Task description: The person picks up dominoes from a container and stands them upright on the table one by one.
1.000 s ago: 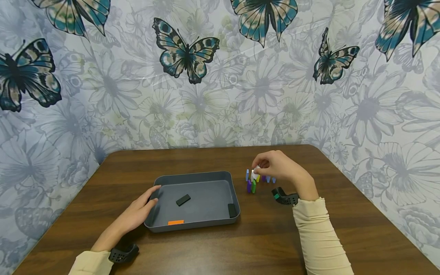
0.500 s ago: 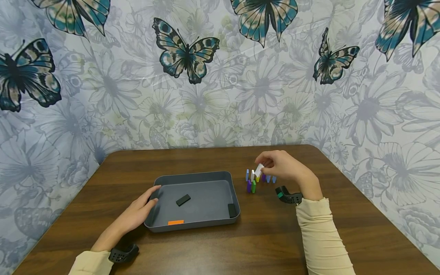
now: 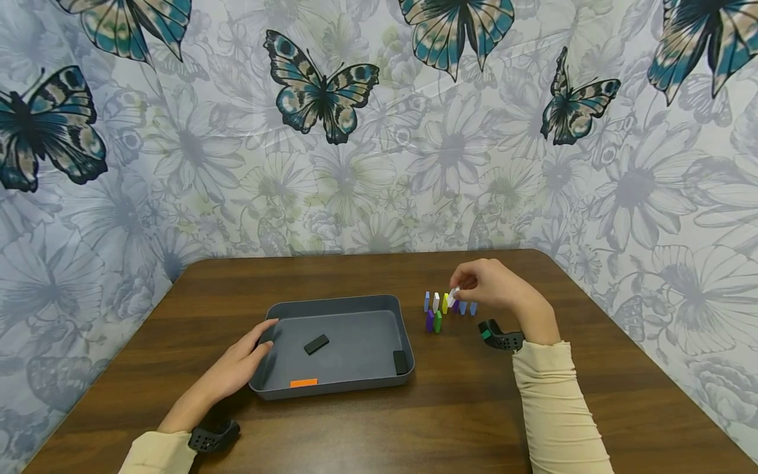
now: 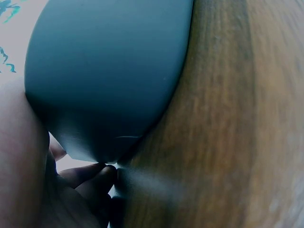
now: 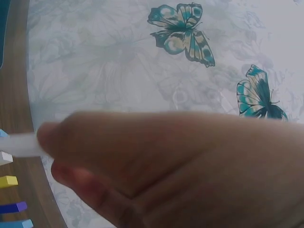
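My right hand [image 3: 488, 286] pinches a white domino [image 3: 453, 296] between thumb and fingertips, tilted just over a row of small upright dominoes. In that row stand a blue domino [image 3: 427, 301], another white one, a yellow domino [image 3: 445, 303] and a purple one partly behind the held piece, with two blue ones at the right end. A purple domino [image 3: 429, 320] and a green domino [image 3: 437, 321] stand nearer the front. On the left, my left hand [image 3: 233, 362] grips the left wall of a grey tray [image 3: 337, 390], its thumb over the inside.
Two black dominoes lie in the tray, one near the middle [image 3: 316, 344] and one by the right wall. An orange domino [image 3: 304, 383] rests against its front wall. The wooden table [image 3: 379, 438] ends at a butterfly-patterned wall [image 3: 367, 197].
My right hand has moved slightly right along the row with the white domino, after lifting it from beside the standing white one. The left hand and tray have stayed put.
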